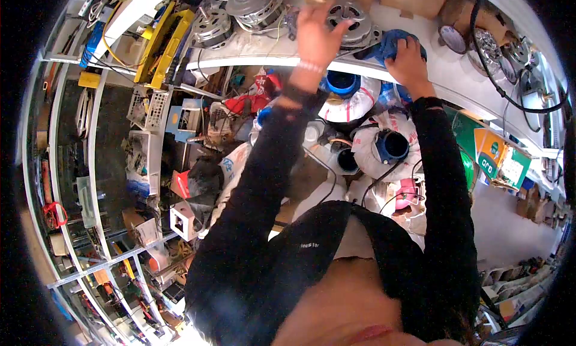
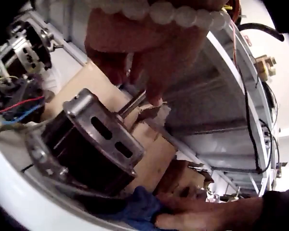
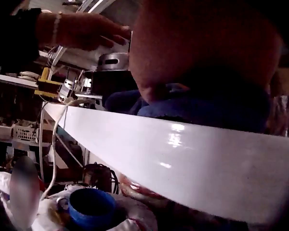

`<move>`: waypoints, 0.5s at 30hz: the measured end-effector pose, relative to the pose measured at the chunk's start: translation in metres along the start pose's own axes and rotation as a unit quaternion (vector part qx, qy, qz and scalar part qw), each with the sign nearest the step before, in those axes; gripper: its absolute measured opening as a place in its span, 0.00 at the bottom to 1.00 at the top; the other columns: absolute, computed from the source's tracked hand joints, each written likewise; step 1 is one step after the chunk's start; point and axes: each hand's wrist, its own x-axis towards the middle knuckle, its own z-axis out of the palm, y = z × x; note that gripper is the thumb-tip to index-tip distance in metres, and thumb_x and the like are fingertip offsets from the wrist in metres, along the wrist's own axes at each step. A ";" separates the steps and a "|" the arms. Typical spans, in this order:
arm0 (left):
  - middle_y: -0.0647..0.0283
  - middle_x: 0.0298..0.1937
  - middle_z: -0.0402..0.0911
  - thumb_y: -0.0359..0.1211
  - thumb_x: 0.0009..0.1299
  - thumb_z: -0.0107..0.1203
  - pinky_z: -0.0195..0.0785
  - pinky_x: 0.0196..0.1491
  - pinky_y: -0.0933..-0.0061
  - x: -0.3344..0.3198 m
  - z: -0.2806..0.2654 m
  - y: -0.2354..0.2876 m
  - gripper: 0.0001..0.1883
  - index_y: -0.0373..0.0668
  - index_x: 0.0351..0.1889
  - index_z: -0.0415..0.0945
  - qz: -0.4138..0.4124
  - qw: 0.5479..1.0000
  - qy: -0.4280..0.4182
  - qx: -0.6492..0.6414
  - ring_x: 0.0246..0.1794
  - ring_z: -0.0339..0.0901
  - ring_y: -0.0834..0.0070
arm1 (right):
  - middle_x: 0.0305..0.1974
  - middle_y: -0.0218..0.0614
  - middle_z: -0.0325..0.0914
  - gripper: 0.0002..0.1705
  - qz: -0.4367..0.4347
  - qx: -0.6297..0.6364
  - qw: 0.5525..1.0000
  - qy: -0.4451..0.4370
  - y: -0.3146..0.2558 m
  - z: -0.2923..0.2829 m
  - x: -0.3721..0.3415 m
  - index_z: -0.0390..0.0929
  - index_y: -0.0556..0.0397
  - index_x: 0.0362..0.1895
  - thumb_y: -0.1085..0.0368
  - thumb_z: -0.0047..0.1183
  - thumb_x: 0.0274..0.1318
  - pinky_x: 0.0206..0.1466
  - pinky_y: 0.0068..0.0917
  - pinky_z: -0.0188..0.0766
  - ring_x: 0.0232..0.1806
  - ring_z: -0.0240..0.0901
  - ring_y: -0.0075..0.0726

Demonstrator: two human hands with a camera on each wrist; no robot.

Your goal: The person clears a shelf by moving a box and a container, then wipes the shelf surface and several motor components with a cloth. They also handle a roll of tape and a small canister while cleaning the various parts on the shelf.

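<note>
From my remote seat, what I weigh first is how the motor [image 1: 360,34] lies to the two hands: it sits on the white shelf [image 3: 207,159], between them in the head view, with its shaft [image 2: 131,106] rising from the casing, so the long axis runs up toward the left hand [image 1: 317,34]. That hand is the nearer one to the shaft; its thumb is spread away from the fingers about the upper end, grasping nothing that I can see, though I cannot tell whether skin touches metal. The right hand [image 1: 410,64] is on the motor's other side, low by the shelf's front edge, fingers curled over a bunched blue cloth [image 1: 396,41] that it grips just beside the motor's base. I judge that the cloth would reach the casing by a leftward move, with the shaft better suited to the left hand.
</note>
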 end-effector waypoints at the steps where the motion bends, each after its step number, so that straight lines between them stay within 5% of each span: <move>1: 0.49 0.43 0.78 0.36 0.54 0.66 0.67 0.49 0.58 0.008 0.009 -0.004 0.19 0.38 0.41 0.78 0.023 1.000 -0.017 -0.010 0.45 0.74 0.52 | 0.63 0.56 0.58 0.34 0.002 -0.003 1.000 0.010 -0.002 0.000 -0.008 0.63 0.57 0.56 0.50 0.53 0.48 0.58 0.61 0.65 0.67 0.51 0.64; 4: 0.49 0.35 0.80 0.40 0.60 0.63 0.70 0.39 0.61 0.026 0.027 -0.015 0.15 0.37 0.37 0.79 -0.001 0.987 -0.160 0.034 0.35 0.78 0.55 | 0.61 0.57 0.60 0.33 0.006 0.012 0.999 0.053 -0.005 -0.004 -0.026 0.64 0.58 0.54 0.52 0.53 0.46 0.55 0.59 0.68 0.65 0.56 0.64; 9: 0.53 0.30 0.81 0.37 0.64 0.59 0.71 0.34 0.63 0.025 0.025 -0.017 0.10 0.40 0.35 0.80 0.069 0.994 -0.081 -0.037 0.29 0.80 0.57 | 0.62 0.62 0.60 0.35 -0.013 0.084 0.992 0.098 0.009 0.000 -0.032 0.64 0.64 0.55 0.52 0.52 0.47 0.59 0.55 0.66 0.65 0.54 0.68; 13: 0.57 0.27 0.81 0.35 0.64 0.60 0.69 0.31 0.71 0.016 0.005 -0.021 0.09 0.40 0.36 0.81 -0.054 0.995 -0.064 -0.048 0.24 0.77 0.70 | 0.61 0.64 0.60 0.37 -0.006 0.077 0.991 0.108 0.014 0.011 -0.024 0.63 0.65 0.56 0.51 0.53 0.47 0.60 0.54 0.66 0.65 0.54 0.70; 15: 0.55 0.26 0.80 0.32 0.61 0.59 0.69 0.32 0.66 0.018 -0.006 -0.016 0.07 0.39 0.34 0.80 -0.138 0.985 -0.069 -0.082 0.26 0.78 0.63 | 0.61 0.64 0.59 0.36 0.011 0.058 0.994 0.094 0.008 0.005 -0.019 0.63 0.65 0.55 0.52 0.54 0.46 0.60 0.53 0.66 0.65 0.53 0.71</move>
